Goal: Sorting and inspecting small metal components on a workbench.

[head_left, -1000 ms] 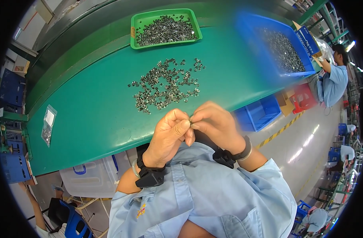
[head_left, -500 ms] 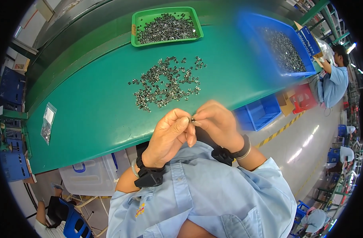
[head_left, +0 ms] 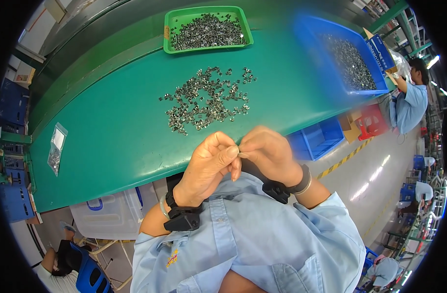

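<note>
My left hand (head_left: 211, 163) and my right hand (head_left: 271, 154) meet just in front of the near table edge, fingertips touching. Both are closed in a pinch on one small metal part, now almost wholly hidden between the fingertips. Just beyond them, a loose spread of small shiny metal parts (head_left: 204, 100) lies on the green tabletop (head_left: 113, 127). Many more such parts fill a shallow green tray (head_left: 209, 50) at the far side of the table.
A large blue bin (head_left: 314, 53) of small metal parts stands at the far right, beside a blue cardboard box (head_left: 380, 52). At the left lies a clear plastic bag (head_left: 57, 149) with parts. An open blue crate (head_left: 316, 139) is below the right table edge. Other people sit or stand nearby.
The small metal part showed between my fingertips before and is now mostly covered. Both hands stay together, the fingers slightly shifted. The view has moved a little.
</note>
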Demonstrator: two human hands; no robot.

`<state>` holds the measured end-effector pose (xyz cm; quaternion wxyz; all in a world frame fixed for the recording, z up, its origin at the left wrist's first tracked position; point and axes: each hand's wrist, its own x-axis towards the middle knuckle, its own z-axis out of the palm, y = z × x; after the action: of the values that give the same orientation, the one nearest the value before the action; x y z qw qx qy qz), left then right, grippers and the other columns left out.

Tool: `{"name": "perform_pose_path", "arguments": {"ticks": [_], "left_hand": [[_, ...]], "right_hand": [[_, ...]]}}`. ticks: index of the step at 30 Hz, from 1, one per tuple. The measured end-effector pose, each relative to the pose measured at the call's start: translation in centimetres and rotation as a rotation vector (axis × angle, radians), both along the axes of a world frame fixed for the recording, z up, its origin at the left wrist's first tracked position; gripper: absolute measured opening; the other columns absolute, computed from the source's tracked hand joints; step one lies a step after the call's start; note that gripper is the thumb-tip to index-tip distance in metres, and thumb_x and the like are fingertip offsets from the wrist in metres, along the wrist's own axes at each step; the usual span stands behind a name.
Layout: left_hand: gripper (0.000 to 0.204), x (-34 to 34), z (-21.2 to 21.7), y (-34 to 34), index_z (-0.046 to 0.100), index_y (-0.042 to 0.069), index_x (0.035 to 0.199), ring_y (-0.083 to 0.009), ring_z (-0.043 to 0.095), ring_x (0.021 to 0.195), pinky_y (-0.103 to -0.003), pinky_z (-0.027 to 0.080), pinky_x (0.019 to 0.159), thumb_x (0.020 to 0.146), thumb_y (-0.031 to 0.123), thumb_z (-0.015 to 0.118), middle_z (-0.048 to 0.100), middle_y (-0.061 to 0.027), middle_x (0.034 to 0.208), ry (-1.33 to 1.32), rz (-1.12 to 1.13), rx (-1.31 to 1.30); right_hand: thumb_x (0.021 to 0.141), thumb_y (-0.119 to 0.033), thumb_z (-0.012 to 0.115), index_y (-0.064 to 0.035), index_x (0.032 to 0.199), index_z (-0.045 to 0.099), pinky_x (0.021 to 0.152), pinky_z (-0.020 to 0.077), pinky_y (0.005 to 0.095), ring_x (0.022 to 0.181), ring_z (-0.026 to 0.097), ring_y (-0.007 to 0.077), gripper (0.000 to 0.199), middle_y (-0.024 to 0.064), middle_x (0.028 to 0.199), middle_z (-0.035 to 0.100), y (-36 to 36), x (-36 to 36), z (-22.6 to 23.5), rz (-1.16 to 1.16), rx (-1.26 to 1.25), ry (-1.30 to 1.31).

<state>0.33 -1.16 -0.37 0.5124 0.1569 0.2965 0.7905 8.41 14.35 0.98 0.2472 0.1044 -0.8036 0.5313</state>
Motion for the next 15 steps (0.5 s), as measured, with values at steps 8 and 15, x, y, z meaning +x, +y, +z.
{"name": "perform_pose_path", "arguments": {"ticks": [8, 15], "left_hand": [[0.018, 0.17, 0.75, -0.23, 0.048, 0.006, 0.093, -0.0173, 0.055, 0.057, -0.03, 0.044, 0.053, 0.094, 0.023, 0.052, 0.057, -0.0081, 0.067, -0.039, 0.02, -0.063], [0.018, 0.12, 0.72, -0.11, 0.047, 0.005, 0.093, -0.0166, 0.055, 0.057, -0.03, 0.044, 0.054, 0.095, 0.022, 0.051, 0.057, -0.0085, 0.068, 0.008, -0.007, -0.108]], "right_hand": [[0.076, 0.003, 0.068, -0.0049, 0.085, 0.059, 0.063, 0.0467, 0.0289, 0.074, 0.058, 0.0183, 0.015, 0.0071, 0.082, 0.061, 0.0, -0.03, -0.54, 0.01, -0.108, -0.05], [0.076, 0.004, 0.067, -0.0043, 0.084, 0.059, 0.064, 0.0466, 0.0286, 0.074, 0.058, 0.0176, 0.014, 0.0074, 0.083, 0.061, 0.45, 0.24, -0.81, 0.029, -0.133, -0.075]]}}
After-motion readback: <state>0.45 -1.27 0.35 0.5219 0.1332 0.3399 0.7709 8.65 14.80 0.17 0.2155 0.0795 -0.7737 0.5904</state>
